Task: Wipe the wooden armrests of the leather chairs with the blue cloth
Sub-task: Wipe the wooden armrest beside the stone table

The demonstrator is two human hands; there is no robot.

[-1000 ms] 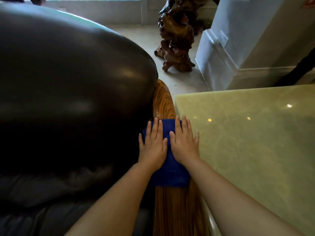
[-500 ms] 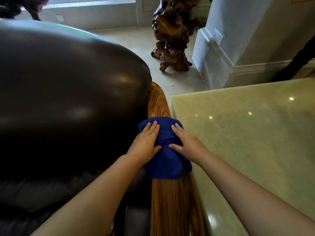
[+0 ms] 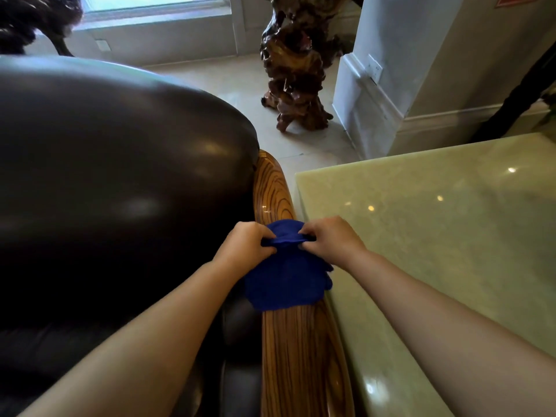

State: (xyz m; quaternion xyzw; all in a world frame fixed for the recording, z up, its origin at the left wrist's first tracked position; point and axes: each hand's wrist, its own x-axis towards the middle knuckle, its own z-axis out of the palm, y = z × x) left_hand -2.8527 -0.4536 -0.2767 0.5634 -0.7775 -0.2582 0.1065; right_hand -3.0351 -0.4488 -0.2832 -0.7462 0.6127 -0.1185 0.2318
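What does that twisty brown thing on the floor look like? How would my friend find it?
Start at the big dark leather chair and look past its wooden armrest to the pale floor by the white pillar. The carving stands there, a tall, knobbly lump of glossy reddish-brown wood. Nothing else nearby is so gnarled; everything around it is smooth.

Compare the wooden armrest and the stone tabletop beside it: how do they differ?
The wooden armrest is narrow, rounded and brown with dark grain; the tabletop is wide, flat and pale green. The armrest carries the blue cloth, pinched by both hands; the tabletop shows nothing on it. Both are glossy.
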